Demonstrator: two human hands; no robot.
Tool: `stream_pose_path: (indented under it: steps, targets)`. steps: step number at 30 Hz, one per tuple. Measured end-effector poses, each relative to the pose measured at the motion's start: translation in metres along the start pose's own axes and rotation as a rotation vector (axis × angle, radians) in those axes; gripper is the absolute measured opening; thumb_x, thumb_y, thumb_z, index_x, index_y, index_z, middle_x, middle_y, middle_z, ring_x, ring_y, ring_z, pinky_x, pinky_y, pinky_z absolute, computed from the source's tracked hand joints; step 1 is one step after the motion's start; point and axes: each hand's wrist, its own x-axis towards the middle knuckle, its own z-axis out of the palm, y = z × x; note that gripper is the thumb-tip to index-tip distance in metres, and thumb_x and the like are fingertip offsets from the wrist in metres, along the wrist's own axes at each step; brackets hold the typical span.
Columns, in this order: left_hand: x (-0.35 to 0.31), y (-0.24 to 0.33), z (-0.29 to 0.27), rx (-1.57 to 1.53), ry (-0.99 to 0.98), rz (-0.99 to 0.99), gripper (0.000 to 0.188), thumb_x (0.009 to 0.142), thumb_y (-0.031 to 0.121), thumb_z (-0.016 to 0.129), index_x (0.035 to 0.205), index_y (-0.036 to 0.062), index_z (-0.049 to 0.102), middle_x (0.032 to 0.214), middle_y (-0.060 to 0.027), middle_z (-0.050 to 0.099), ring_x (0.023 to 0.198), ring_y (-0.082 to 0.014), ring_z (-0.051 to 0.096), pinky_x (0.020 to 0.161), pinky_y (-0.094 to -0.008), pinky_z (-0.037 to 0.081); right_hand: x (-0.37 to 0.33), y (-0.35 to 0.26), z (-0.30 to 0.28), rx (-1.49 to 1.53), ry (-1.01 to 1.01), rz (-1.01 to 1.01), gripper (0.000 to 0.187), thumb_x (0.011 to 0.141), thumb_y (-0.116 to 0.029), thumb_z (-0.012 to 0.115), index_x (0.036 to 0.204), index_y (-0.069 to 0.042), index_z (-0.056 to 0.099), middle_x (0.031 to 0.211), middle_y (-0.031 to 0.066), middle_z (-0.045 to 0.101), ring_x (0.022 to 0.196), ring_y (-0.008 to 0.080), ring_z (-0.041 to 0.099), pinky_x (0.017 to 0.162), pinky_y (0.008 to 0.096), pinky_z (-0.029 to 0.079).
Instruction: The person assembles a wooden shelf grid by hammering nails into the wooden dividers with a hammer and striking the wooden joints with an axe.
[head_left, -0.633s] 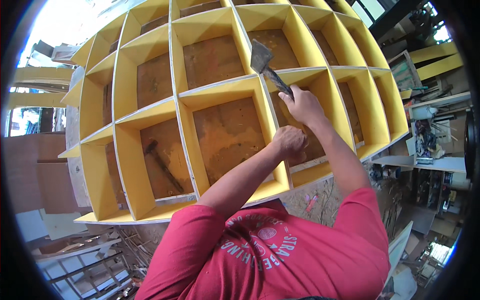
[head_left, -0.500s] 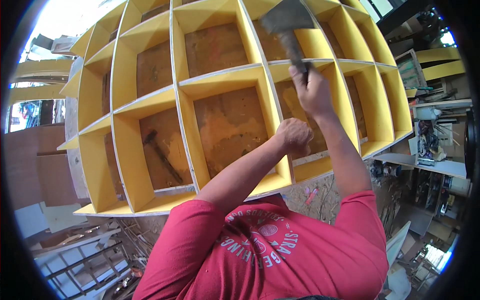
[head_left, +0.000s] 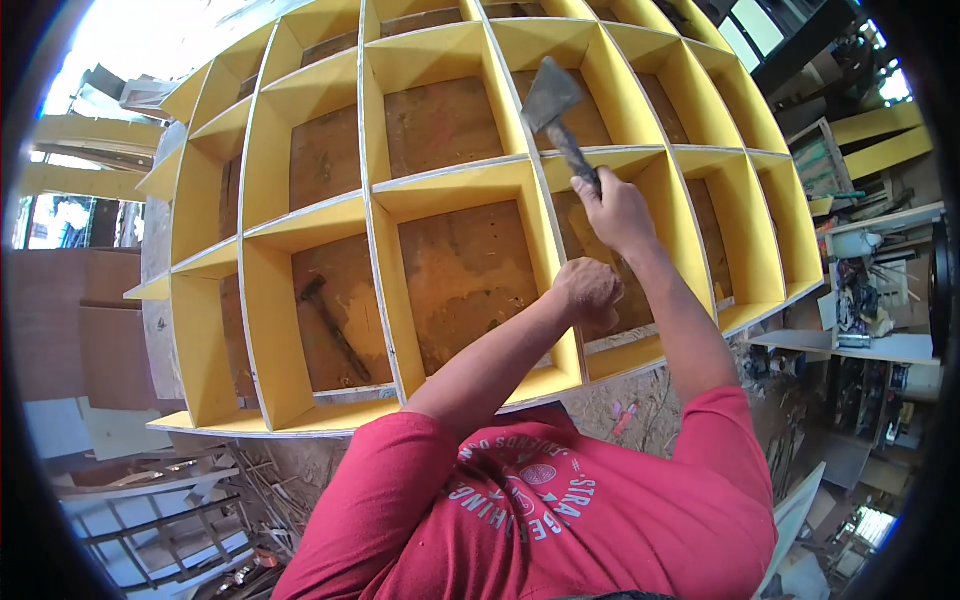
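A hatchet (head_left: 553, 98) with a broad dark head and wrapped-looking handle is in my right hand (head_left: 622, 213). Its head hangs over the far part of a large yellow wooden grid frame (head_left: 448, 183) with pale top edges. Closed into a fist, my left hand (head_left: 590, 289) rests at the near end of a long divider, just nearer to me than the right hand. Its curled fingers hide whatever they hold. A hammer (head_left: 333, 327) with a dark head lies inside a near-left compartment, on the brown stained base.
Yellow curved strips (head_left: 885, 137) stand at the far right, above a cluttered shelf (head_left: 880, 345). Brown boards (head_left: 75, 310) lean on the left. Behind the frame's near edge, wood scraps (head_left: 265, 490) and a metal-looking grille (head_left: 160, 540) lie low on the left.
The hatchet has come down closer to the frame, and its head looks smaller and sharper. My left hand keeps its place at the divider. The whole view has shifted slightly.
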Motion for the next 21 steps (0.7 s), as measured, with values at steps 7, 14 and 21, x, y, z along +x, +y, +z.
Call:
stream_pose_path:
  steps: [7, 14, 21]
  targets:
    - [0.006, -0.001, 0.002, -0.026, 0.034, -0.007, 0.023, 0.072, 0.030, 0.074, 0.086, 0.0150, 0.083, 0.088, -0.0135, 0.080, 0.088, -0.0346, 0.079, 0.077, -0.0483, 0.064, 0.005, 0.029, 0.036, -0.132, -0.065, 0.030, 0.048, 0.109, -0.046, 0.059, 0.118, 0.001, 0.062, 0.096, 0.0343, 0.074, 0.098, 0.0544, 0.073, 0.087, 0.0646, 0.056]
    - [0.009, -0.001, 0.003, -0.044, 0.043, 0.030, 0.023, 0.071, 0.028, 0.073, 0.087, 0.0144, 0.080, 0.090, -0.0138, 0.079, 0.089, -0.0361, 0.078, 0.079, -0.0508, 0.063, 0.006, 0.024, 0.032, -0.151, -0.115, 0.095, 0.049, 0.109, -0.044, 0.059, 0.121, 0.004, 0.061, 0.108, 0.0370, 0.074, 0.108, 0.0537, 0.072, 0.096, 0.0630, 0.057]
    - [0.002, 0.000, 0.003, -0.040, 0.018, 0.052, 0.021, 0.070, 0.028, 0.074, 0.083, 0.0137, 0.082, 0.090, -0.0143, 0.080, 0.090, -0.0362, 0.078, 0.080, -0.0485, 0.063, -0.001, 0.010, 0.031, -0.156, -0.153, 0.146, 0.048, 0.110, -0.045, 0.059, 0.122, 0.002, 0.061, 0.109, 0.0349, 0.075, 0.107, 0.0542, 0.072, 0.095, 0.0634, 0.056]
